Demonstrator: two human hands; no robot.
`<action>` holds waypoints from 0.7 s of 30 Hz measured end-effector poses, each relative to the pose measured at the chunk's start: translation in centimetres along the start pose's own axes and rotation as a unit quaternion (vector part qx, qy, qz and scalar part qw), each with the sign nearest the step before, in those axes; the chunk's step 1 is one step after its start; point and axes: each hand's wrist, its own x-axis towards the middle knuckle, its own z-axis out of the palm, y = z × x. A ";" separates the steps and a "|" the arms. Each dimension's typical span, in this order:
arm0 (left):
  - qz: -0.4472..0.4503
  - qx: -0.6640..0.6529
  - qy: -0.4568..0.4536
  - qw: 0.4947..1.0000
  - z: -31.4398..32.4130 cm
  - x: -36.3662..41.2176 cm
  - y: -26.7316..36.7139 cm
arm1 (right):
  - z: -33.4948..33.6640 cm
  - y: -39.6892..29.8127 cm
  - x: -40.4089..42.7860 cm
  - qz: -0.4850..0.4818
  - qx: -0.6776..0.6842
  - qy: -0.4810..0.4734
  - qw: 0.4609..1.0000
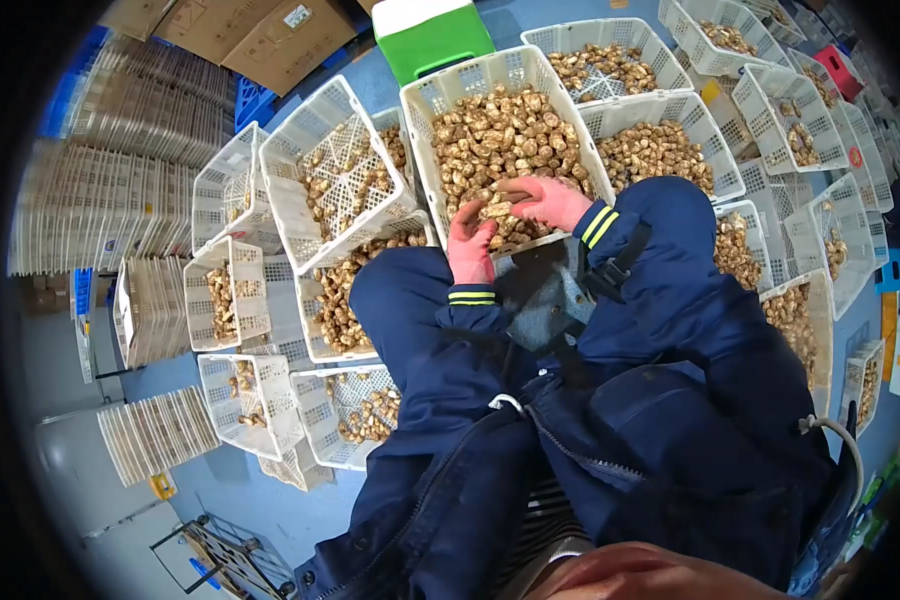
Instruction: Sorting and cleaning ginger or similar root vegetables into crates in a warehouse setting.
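Brown-and-white mushrooms [506,135], probably matsutake, fill much of a white perforated plastic crate [418,142] before my knees. Over its near end, my left hand [471,246] and my right hand [551,202] face each other, both in pink gloves with soiled fingertips. A pale mushroom [498,209] lies between the fingertips of the two hands. My left fingers are bent beside it, and my right index finger and thumb reach towards it from the other side. The picture does not settle which hand grips it, or whether it rests on the pile.
More mushroom crates stand close at the left [281,169] and right [727,169]. Stacked empty crates [105,210] line the far left, below cardboard boxes [285,37]. A green-and-white stool [439,37] is behind the middle crate. A wheeled trolley [229,559] sits at lower left.
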 end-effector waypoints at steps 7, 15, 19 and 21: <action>-0.002 -0.041 -0.020 0.999 0.3 0.1 0.1 | 0.9 0.9 0.5 0.029 -0.180 0.013 0.983; -0.112 -0.041 0.057 0.991 -1.0 0.5 -0.9 | 0.9 -0.5 -0.2 0.040 -0.284 0.118 0.951; -0.136 -0.043 0.067 0.987 -1.3 0.7 -1.2 | 0.7 -0.6 0.1 0.133 -0.209 0.084 0.965; -0.146 -0.026 0.066 0.987 -1.2 0.7 -1.3 | 0.5 -0.2 0.3 0.116 -0.160 0.061 0.978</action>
